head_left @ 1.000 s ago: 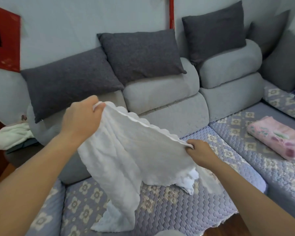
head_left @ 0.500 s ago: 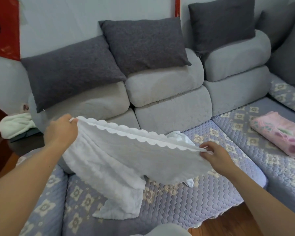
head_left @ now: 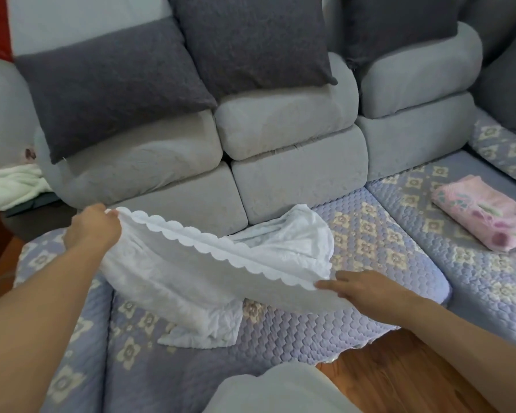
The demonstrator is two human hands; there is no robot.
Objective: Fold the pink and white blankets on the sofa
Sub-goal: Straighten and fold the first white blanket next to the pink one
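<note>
A white blanket [head_left: 209,275] with a scalloped edge hangs low over the sofa seat [head_left: 370,234], partly resting on it. My left hand [head_left: 93,229] grips one corner of the scalloped edge at the left. My right hand [head_left: 367,289] holds the other corner at the right, fingers pinching the cloth. The rest of the blanket lies crumpled on the quilted cover behind and below the edge. A pink floral blanket [head_left: 486,216] lies folded on the right seat, away from both hands.
Dark grey cushions [head_left: 251,40] lean on the grey backrest [head_left: 286,120]. A pale towel [head_left: 12,186] sits on a side table at far left. Wooden floor [head_left: 385,362] shows below the seat's front edge. Something pale [head_left: 274,391] fills the bottom centre.
Both hands have lowered the white blanket from chest height down onto the seat, stretching the scalloped edge wider. My view has tilted further down.
</note>
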